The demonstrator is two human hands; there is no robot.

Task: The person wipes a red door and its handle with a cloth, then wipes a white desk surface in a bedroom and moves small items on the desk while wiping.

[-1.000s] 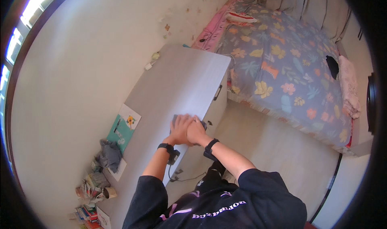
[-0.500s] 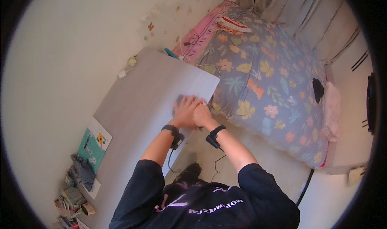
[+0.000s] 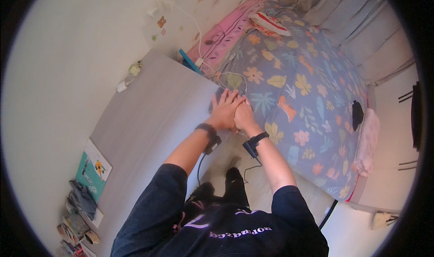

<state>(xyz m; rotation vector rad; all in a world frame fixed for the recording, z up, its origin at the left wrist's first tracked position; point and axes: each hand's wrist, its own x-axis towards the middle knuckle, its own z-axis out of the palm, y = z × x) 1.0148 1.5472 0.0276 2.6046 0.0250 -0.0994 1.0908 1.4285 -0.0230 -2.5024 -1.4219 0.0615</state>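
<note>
Both my hands are together at the far right corner of the wood-grain desk (image 3: pixel 149 107). My left hand (image 3: pixel 224 113) lies flat with its fingers spread, a dark shadow beside its fingertips. Pressed against its right side is my right hand (image 3: pixel 244 116), with the fingers curled in. Whatever is under or inside the right hand is hidden, though a small edge shows below the palms. Each wrist wears a black strap with a small box and a cable. The bed's grey floral cover (image 3: pixel 289 98) is right beside the right hand.
White cables (image 3: pixel 221 79) and a blue flat object (image 3: pixel 190 61) lie at the desk's far edge. A charger (image 3: pixel 122 86) sits by the wall. A green-and-white booklet (image 3: pixel 93 168), grey cloth (image 3: pixel 82 200) and small items fill the near left end. A black item (image 3: pixel 357 114) rests on the bed.
Both hands have moved forward and right together, to the desk's far corner next to the bed. They remain pressed together. The view has shifted slightly, and more of my legs shows below.
</note>
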